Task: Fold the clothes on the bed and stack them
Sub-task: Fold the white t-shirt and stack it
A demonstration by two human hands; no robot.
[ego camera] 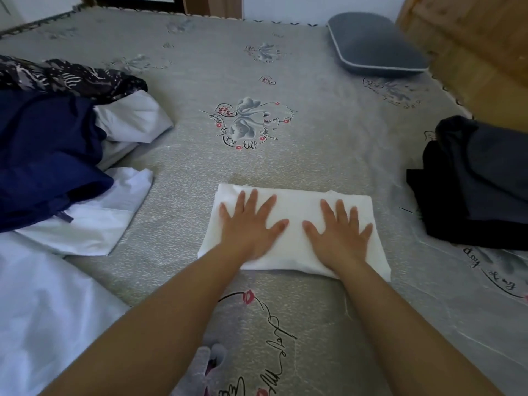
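A white garment [294,207], folded into a rectangle, lies on the grey patterned bed [285,81] in front of me. My left hand [248,224] presses flat on its left half with fingers spread. My right hand [340,230] presses flat on its right half, fingers straight. A loose pile of unfolded clothes lies at the left: a dark navy garment [48,155], a black-and-white patterned one [71,75] and white pieces [131,118]. A stack of folded dark clothes [474,184] sits at the right edge.
A grey pillow [374,44] rests at the far right of the bed beside a wooden headboard [480,44]. White fabric [43,310] covers the near left corner. Bare bed surface stretches beyond the folded garment.
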